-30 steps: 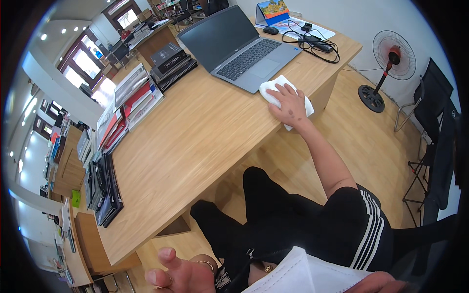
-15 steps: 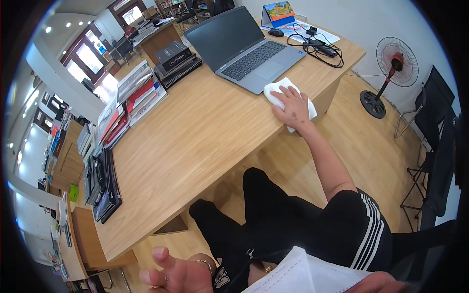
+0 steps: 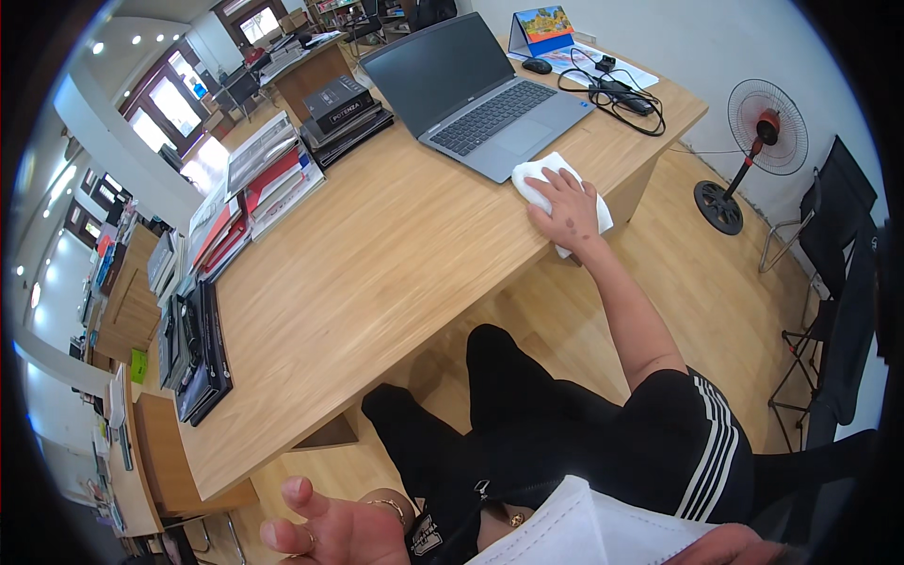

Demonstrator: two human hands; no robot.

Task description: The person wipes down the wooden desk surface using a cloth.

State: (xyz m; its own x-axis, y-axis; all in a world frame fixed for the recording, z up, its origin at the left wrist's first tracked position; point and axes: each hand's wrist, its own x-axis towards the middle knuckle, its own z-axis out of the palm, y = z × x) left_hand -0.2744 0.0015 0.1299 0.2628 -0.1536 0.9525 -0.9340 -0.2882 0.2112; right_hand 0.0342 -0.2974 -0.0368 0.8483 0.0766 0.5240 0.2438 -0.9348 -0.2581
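Observation:
My right hand (image 3: 572, 209) presses a folded white cloth (image 3: 534, 177) onto the front edge of the wooden desk (image 3: 377, 264), fingers lying across it. Part of the cloth hangs over the edge. Just beyond is the near corner of an open grey laptop (image 3: 513, 127) with a dark screen. My left hand (image 3: 348, 529) is low at the bottom of the view, off the desk, palm turned up and fingers apart. Nothing shows in it, though its lower part is cut off by the frame.
Stacked papers and folders (image 3: 268, 174), a black box (image 3: 337, 105) and dark binders (image 3: 202, 363) line the desk's far and left sides. Behind the laptop lie a mouse (image 3: 537, 66), cables with an adapter (image 3: 626, 97) and a desk calendar (image 3: 544, 30). A fan (image 3: 767, 127) and folding chairs (image 3: 838, 217) stand right.
The whole view has shifted slightly. My right hand stays on the cloth at nearly the same spot by the laptop. My left hand sits a little farther left in the picture.

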